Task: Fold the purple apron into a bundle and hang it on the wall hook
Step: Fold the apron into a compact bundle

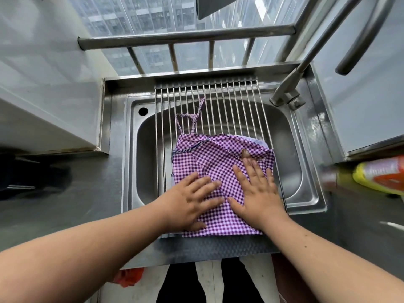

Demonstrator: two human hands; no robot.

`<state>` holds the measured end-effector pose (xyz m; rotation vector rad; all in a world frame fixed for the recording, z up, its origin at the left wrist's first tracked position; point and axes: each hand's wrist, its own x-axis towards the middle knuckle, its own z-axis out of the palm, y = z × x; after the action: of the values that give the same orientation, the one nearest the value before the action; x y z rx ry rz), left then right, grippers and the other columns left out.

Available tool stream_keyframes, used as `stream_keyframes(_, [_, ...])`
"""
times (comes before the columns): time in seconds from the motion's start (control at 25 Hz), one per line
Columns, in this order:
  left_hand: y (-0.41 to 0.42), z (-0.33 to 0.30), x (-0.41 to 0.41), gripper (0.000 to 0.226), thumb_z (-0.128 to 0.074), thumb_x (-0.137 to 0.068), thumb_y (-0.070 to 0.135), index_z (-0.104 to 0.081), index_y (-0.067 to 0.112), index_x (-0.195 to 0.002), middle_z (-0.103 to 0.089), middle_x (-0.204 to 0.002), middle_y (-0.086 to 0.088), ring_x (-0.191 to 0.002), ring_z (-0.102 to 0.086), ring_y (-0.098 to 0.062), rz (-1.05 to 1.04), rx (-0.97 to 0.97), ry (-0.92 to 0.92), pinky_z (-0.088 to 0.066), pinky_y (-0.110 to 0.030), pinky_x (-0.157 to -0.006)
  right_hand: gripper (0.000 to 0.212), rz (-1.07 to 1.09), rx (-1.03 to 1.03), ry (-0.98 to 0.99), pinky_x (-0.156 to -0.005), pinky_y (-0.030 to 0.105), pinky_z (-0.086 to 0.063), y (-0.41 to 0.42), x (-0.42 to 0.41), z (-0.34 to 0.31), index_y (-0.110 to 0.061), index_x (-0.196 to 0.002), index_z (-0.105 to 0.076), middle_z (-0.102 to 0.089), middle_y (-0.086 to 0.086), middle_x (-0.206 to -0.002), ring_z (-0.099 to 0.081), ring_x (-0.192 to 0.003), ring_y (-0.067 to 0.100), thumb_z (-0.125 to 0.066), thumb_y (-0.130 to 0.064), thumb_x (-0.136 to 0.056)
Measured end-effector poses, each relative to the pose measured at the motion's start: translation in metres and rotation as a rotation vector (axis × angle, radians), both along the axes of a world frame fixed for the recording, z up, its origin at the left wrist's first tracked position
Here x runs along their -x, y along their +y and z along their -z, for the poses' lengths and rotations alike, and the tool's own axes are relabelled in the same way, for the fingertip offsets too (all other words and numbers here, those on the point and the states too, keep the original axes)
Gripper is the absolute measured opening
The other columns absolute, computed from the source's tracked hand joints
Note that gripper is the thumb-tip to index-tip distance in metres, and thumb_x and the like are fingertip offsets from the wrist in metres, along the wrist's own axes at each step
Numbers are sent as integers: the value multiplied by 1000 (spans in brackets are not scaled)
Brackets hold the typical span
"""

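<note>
The purple checked apron [220,158] lies folded into a rough square on a metal roll-up rack [218,92] across the sink. Its thin straps [192,119] trail toward the far side of the rack. My left hand [190,202] rests flat on the near left part of the fabric, fingers spread. Beside it, my right hand [255,191] presses flat on the right part, palm down. Neither hand grips the cloth. No wall hook is visible.
The steel sink [290,149] sits in a steel counter below a barred window [185,37]. A faucet [286,97] rises at the back right. A yellow and orange bottle [380,176] lies on the right counter. White cabinet at left; orange cloth [129,276] hangs below the counter.
</note>
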<state>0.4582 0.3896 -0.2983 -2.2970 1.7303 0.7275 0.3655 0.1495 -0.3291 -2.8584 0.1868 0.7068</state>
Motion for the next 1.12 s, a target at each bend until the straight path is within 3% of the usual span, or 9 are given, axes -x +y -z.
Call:
stream_keyframes(0.08, [11, -5, 11, 84, -37, -98, 72, -7, 34, -167, -6, -176, -12, -161, -3, -38, 53, -24, 75, 5, -57, -126, 94, 0, -4, 6, -127, 55, 17, 0, -1, 0, -38, -162, 26, 47, -5, -164, 42, -151, 15, -21, -79, -91])
stream_keyframes(0.24, [22, -7, 26, 89, -50, -99, 57, 4, 34, -167, 5, -176, -13, -161, 7, -37, -58, -156, 56, 6, -55, -129, 94, -1, 0, 14, -126, 54, 20, 1, 0, -2, -39, -161, 29, 49, -5, -162, 44, -150, 15, -21, -79, -93])
stream_keyframes(0.44, [24, -6, 43, 72, -34, -106, 36, 5, 32, -167, 10, -175, -14, -161, 12, -36, -215, -147, 86, 6, -48, -128, 93, -14, -10, 53, -125, 55, 22, -1, -3, -2, -39, -159, 32, 52, -5, -160, 46, -149, 15, -19, -79, -93])
stream_keyframes(0.68, [34, -21, 36, 65, -40, -109, 27, -12, 27, -168, -5, -176, -13, -162, -3, -34, -267, -155, 112, -21, -46, -127, 90, -53, 69, 72, -123, 56, 24, 0, -5, -17, -36, -159, 31, 47, 2, -163, 41, -152, 20, -14, -80, -94])
stream_keyframes(0.76, [27, -25, 39, 61, -36, -112, 23, -12, 20, -168, -7, -175, -18, -161, -8, -39, -241, -175, 70, -21, -50, -127, 89, -39, 39, 35, -127, 54, 15, 1, -3, -28, -34, -163, 22, 36, 3, -169, 29, -159, 24, -24, -73, -98])
stream_keyframes(0.84, [18, -22, 44, 59, -34, -112, 20, -14, 13, -167, -12, -173, -22, -159, -13, -45, -235, -191, 27, -22, -54, -127, 81, -152, -63, -88, -128, 53, -11, 3, 5, -39, -30, -167, -18, -9, 6, -176, -13, -161, 31, -37, -66, -97])
stream_keyframes(0.92, [13, -22, 47, 56, -34, -111, 19, -21, 11, -165, -17, -171, -23, -157, -19, -46, -266, -184, 16, -28, -55, -125, 71, -340, -119, -131, -115, 50, -40, 3, 19, -48, -27, -148, -50, -51, 4, -152, -52, -137, 28, -46, -68, -90])
stream_keyframes(1.04, [12, -32, 37, 44, -43, -106, 17, -46, 16, -150, -41, -164, -9, -148, -42, -32, -394, -124, 89, -44, -46, -117, 71, -407, -62, -28, -103, 43, -51, -6, 35, -53, -26, -135, -53, -57, -2, -132, -58, -119, 22, -57, -69, -78])
stream_keyframes(1.12, [14, -41, 25, 22, -50, -99, 20, -59, 21, -118, -64, -136, 0, -119, -63, -23, -500, -83, 130, -55, -39, -98, 60, -357, -19, 13, -102, 40, -51, -11, 35, -55, -26, -130, -56, -57, -2, -128, -59, -117, 23, -67, -54, -78])
